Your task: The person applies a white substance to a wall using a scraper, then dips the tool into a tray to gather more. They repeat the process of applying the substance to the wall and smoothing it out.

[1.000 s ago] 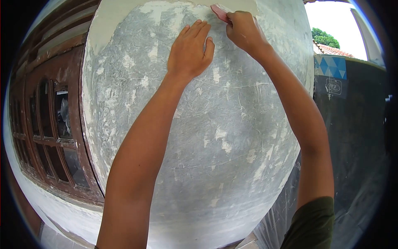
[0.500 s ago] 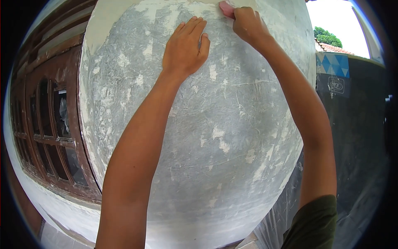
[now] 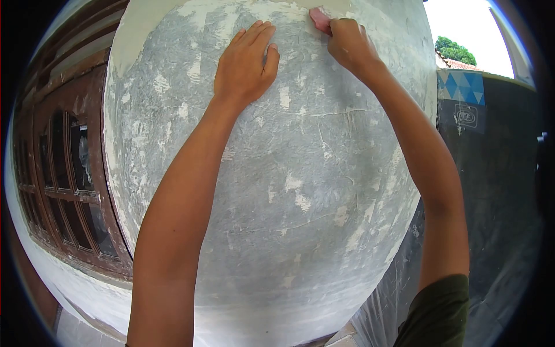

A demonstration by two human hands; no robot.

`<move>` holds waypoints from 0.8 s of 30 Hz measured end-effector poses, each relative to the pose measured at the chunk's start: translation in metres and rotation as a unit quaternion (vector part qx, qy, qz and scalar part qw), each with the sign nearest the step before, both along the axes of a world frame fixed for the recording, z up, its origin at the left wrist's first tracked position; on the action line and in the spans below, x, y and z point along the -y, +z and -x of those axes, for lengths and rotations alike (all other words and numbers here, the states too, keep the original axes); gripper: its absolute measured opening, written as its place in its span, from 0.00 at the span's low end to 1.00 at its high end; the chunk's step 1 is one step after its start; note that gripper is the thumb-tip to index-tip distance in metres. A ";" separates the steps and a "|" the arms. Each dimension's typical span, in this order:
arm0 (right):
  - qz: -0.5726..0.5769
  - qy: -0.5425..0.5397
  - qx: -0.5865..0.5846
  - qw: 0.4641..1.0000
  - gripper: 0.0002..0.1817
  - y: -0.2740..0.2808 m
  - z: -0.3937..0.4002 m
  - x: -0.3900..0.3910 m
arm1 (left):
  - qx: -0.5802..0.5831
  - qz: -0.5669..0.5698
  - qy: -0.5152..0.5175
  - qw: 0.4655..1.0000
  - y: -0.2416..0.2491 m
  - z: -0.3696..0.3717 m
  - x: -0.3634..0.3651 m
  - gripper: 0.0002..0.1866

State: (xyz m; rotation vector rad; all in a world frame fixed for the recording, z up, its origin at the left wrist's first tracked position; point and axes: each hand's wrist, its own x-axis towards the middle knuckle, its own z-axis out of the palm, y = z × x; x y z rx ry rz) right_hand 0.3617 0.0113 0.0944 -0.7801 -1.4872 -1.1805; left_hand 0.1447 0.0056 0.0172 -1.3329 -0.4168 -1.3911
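My left hand (image 3: pixel 245 63) rests against the grey wall (image 3: pixel 260 168), its fingers stretched upward and the thumb apart. To its upper right, my right hand (image 3: pixel 352 43) is closed around a flat pink scraper (image 3: pixel 319 21). The scraper's far end is at the wall near the top of the view, beside a pale plaster band (image 3: pixel 277 8). My fist hides the rest of the tool. Patches of white and cream filler and thin cracks mark the grey surface below both hands.
A brown wooden window frame (image 3: pixel 95 168) with glass panes borders the wall on the left. To the right stands a dark panel (image 3: pixel 491 173) with a blue triangle-patterned strip (image 3: pixel 461 87). Clear plastic sheeting (image 3: pixel 381 306) hangs at the lower right.
My right hand has moved the scraper a little right and down across the wall. My left hand keeps its spot on the wall while the whole view has shifted slightly.
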 end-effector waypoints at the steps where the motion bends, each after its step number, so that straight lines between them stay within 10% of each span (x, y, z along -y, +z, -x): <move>1: -0.001 0.032 0.028 0.999 0.12 -0.007 0.003 0.007 | 0.001 0.001 -0.001 1.000 -0.001 0.000 0.001 0.19; 5: -0.074 0.178 0.044 0.980 0.10 0.027 -0.013 0.003 | 0.001 0.030 0.008 1.000 -0.003 -0.001 0.001 0.21; 6: -0.090 0.147 -0.040 0.984 0.29 0.052 -0.020 -0.019 | 0.002 0.028 0.010 1.000 -0.002 0.000 0.001 0.21; 10: 0.056 0.184 -0.164 0.967 0.31 0.050 -0.020 -0.002 | 0.005 0.026 0.010 1.000 -0.002 0.001 0.002 0.21; 13: 0.017 -0.014 0.008 1.000 0.10 0.023 -0.019 -0.014 | 0.004 0.036 0.006 0.999 -0.003 0.000 0.003 0.21; 20: -0.136 0.178 0.070 0.972 0.10 0.026 -0.011 0.011 | -0.003 0.024 0.017 1.000 -0.002 0.000 0.001 0.21; 21: -0.051 0.188 -0.059 0.979 0.34 0.041 -0.016 0.004 | -0.003 0.020 0.023 1.000 -0.002 0.000 0.002 0.21; 24: -0.004 0.165 -0.102 0.981 0.33 0.055 -0.035 -0.011 | -0.004 0.019 0.035 0.999 -0.002 0.000 0.002 0.21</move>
